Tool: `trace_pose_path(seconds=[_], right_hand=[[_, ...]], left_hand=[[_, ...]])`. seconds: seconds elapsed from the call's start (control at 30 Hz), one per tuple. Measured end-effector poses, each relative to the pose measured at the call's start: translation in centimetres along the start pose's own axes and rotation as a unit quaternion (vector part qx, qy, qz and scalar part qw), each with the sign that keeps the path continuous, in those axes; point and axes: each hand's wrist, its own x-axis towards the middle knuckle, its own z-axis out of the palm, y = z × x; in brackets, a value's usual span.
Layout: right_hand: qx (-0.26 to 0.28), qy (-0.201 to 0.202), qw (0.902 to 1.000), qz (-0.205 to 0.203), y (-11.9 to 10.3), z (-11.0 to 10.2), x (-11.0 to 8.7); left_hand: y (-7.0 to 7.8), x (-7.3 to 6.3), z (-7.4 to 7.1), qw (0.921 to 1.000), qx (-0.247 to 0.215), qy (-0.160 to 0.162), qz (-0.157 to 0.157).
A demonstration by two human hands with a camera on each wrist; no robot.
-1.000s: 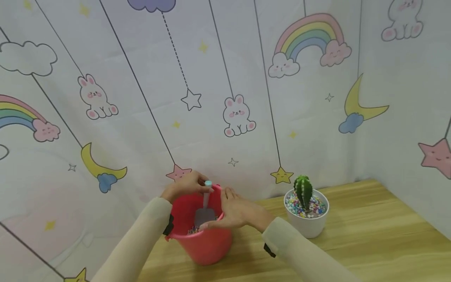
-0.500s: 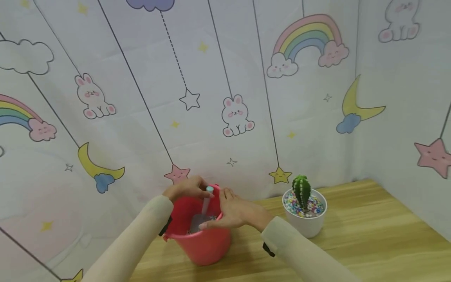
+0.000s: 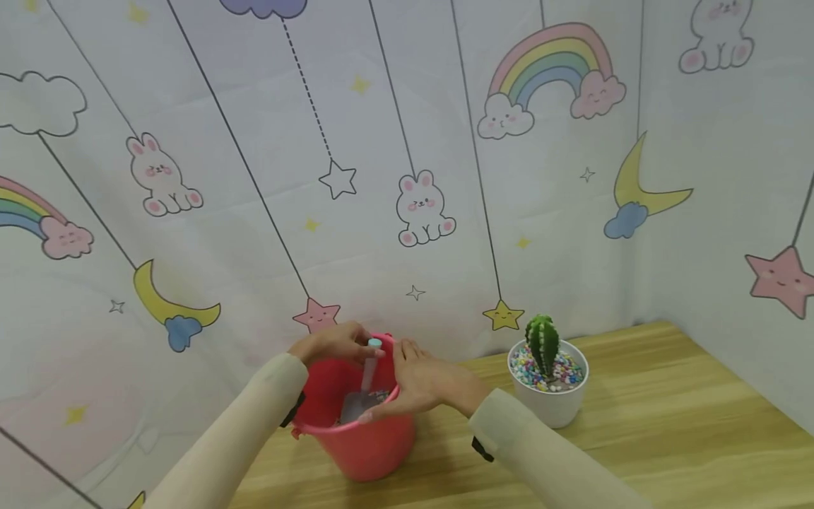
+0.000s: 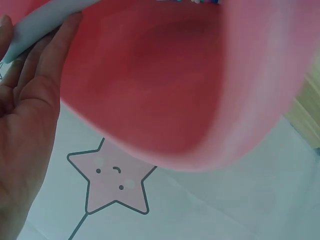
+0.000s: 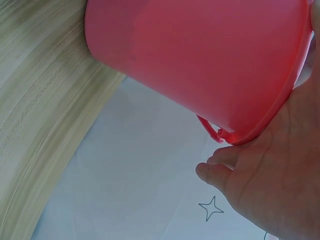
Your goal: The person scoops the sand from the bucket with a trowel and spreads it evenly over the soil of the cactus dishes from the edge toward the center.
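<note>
A red plastic bucket (image 3: 375, 449) stands on the table. My left hand (image 3: 340, 343) reaches over its rim and grips a toy shovel (image 3: 369, 375) by the upper end of its pale, blue-tipped handle. The shovel's greyish blade points down inside the bucket, among small coloured pebbles (image 3: 380, 397). In the left wrist view the handle (image 4: 42, 22) lies between my thumb and fingers; the blade is out of sight there. My right hand (image 3: 429, 382) rests on the bucket's right rim, fingers extended and thumb along the near edge. The right wrist view shows its palm (image 5: 280, 165) against the rim.
A white pot (image 3: 550, 406) with a green cactus (image 3: 543, 346) and pastel pebbles stands to the right of the bucket, beyond my right forearm. The wooden table (image 3: 674, 410) meets a white wall cloth (image 3: 356, 261) printed with stars, rabbits and rainbows close behind.
The left hand has lowered the shovel, and its blade has sunk deeper and toward the near left inside the bucket. The right hand stays on the rim. The head view has shifted slightly.
</note>
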Motion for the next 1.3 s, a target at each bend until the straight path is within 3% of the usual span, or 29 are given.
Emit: trace_pose_path(seconds=[0.47,0.73,1.07,1.3], right_hand=[[-0.002,0.013,0.9999,-0.002,-0.2,0.0,0.1],[-0.016,0.014,0.9998,0.004,-0.4,0.2,0.1],[-0.026,0.022,0.9994,0.006,-0.2,0.3,0.2],[-0.019,0.018,0.9996,0.008,-0.2,0.5,0.2]], left_hand=[[0.0,-0.9,-0.3,0.9996,-0.022,-0.005,-0.016],[0.0,-1.1,0.6,0.9993,-0.014,-0.029,-0.020],[0.3,-1.3,0.7,0.9977,-0.052,-0.042,-0.007],[0.0,-1.3,0.7,0.9966,-0.066,-0.047,-0.015]])
